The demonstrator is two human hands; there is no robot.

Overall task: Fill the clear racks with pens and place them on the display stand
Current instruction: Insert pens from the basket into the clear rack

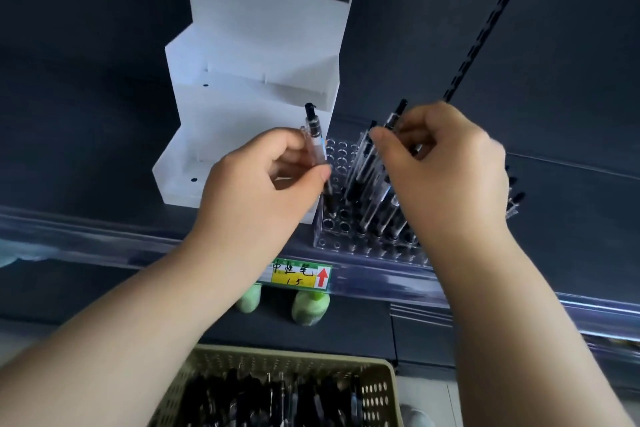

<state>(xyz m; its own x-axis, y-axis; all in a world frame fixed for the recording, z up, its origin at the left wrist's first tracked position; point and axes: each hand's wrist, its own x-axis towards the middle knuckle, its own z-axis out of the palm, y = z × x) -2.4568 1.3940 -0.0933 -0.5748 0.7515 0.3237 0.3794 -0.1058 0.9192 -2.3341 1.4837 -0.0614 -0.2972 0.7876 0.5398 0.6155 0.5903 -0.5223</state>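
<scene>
Left fingers and thumb are pinching a clear pen at mid-barrel. Its black clicker end is pointing up and its lower end is reaching down toward the near-left holes of the clear rack; cannot tell if the tip is sitting in a hole. Right fingers are curling narrow round the upper part of a second pen, which is leaning among the racked pens. Left hand is hovering at the rack's left edge; right hand is covering its right half. The rack is sitting on a dark shelf, tilted pens filling its right part, bare holes showing at left. Just left of it the white display stand is stepping upward, with dark pens blurring in its top tier. A yellow-green price label is hanging on the shelf's front rail. Below, a beige basket is holding loose pens.
</scene>
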